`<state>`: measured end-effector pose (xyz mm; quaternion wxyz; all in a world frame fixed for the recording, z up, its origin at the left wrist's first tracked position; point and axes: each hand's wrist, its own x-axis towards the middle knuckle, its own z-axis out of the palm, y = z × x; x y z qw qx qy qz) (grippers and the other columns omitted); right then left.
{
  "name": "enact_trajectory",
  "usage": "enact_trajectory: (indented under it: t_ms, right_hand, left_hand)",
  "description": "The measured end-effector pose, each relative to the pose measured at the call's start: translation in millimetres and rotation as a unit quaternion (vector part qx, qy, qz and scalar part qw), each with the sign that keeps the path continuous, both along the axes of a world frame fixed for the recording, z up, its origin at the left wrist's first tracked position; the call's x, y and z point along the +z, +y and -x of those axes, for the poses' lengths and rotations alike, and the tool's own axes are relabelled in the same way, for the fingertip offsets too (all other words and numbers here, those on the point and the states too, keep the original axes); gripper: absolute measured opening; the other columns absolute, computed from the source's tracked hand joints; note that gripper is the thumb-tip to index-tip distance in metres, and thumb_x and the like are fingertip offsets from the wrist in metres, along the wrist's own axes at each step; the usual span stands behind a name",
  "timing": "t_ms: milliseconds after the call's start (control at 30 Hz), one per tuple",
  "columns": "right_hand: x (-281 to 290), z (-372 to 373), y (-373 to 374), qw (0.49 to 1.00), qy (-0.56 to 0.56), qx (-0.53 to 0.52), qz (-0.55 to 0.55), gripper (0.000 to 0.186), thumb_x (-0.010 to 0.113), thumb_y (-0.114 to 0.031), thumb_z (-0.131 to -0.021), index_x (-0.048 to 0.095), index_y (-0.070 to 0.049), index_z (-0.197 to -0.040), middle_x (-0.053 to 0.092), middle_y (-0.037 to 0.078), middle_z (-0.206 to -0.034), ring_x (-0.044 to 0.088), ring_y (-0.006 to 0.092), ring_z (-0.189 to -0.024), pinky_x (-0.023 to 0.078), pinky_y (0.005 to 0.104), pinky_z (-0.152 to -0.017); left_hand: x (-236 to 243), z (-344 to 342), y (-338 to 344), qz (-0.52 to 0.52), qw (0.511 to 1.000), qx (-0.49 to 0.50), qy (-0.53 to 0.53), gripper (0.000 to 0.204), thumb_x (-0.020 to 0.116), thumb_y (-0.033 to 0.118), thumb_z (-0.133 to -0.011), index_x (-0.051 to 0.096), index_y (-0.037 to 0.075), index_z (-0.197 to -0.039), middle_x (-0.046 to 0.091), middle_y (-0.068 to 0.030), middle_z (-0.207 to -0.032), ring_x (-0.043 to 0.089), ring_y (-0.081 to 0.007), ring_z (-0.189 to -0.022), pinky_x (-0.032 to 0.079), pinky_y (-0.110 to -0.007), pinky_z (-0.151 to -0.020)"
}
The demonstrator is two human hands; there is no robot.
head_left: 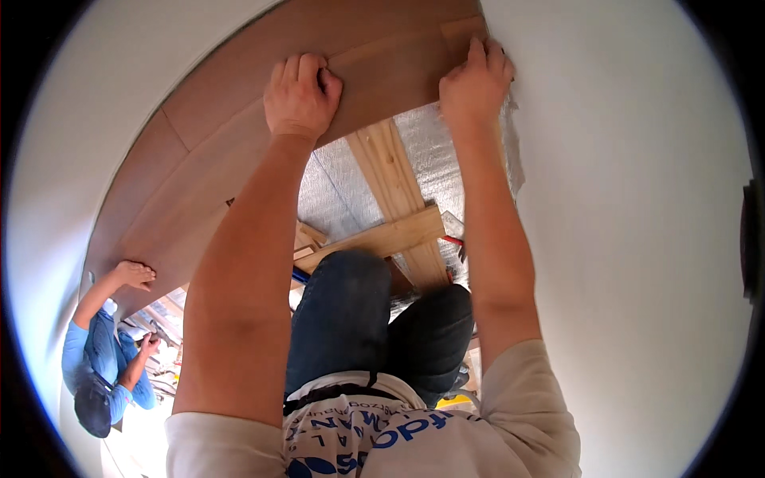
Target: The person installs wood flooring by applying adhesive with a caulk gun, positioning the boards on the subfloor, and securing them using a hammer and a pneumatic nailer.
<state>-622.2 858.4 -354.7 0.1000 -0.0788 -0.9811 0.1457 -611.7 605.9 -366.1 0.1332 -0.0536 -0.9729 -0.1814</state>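
Brown wood floorboards curve across the far side of the floor. On top of them rests my left hand, its fingers curled into a fist, with nothing visible inside. Farther right, my right hand is at the boards' end beside the white wall. Its fingers are bent and closed; a small dark spot shows by the fingertips, and whatever they grip is hidden. Below the boards' near edge lie silvery underlay and a pale wooden batten. A second batten crosses it near my knees.
A white wall rises close on the right, another on the left. At lower left a co-worker crouches, one hand flat on the boards. A red-handled tool and a blue object lie near my knees.
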Motion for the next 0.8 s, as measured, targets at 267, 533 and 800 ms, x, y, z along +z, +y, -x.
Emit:
enact_trajectory:
  t_ms: [267,533,800]
  right_hand:
    - [-2,4,46,0.951,0.173,0.193,0.168,0.024,0.057,0.009,-0.076,0.071,-0.007,-0.088,0.073,0.009,-0.093,0.068,0.0305,-0.087,0.058,0.0389,-0.077]
    - [-17,25,32,0.92,0.13,0.212,0.302,0.019,0.052,0.01,-0.076,0.065,-0.004,-0.08,0.067,0.012,-0.082,0.066,0.0326,-0.078,0.055,0.0386,-0.071]
    - [7,-57,22,0.917,0.032,0.074,0.392,0.028,0.048,0.013,-0.086,0.065,-0.002,-0.103,0.069,0.011,-0.1,0.066,0.021,-0.089,0.053,0.0316,-0.08]
  left_hand:
    - [6,2,1,-0.015,1.0,-0.002,0.006,0.009,0.067,0.013,-0.082,0.063,0.017,-0.089,0.063,-0.0016,-0.089,0.062,-0.0267,-0.086,0.054,-0.04,-0.07]
    - [7,-6,1,0.002,1.0,0.008,-0.026,0.009,0.067,0.014,-0.083,0.063,0.017,-0.09,0.063,-0.0017,-0.089,0.062,-0.0275,-0.087,0.054,-0.041,-0.07]
    - [2,-1,-6,-0.022,1.0,-0.008,0.001,0.01,0.068,0.014,-0.082,0.062,0.016,-0.091,0.064,-0.0021,-0.089,0.061,-0.0271,-0.086,0.053,-0.039,-0.073]
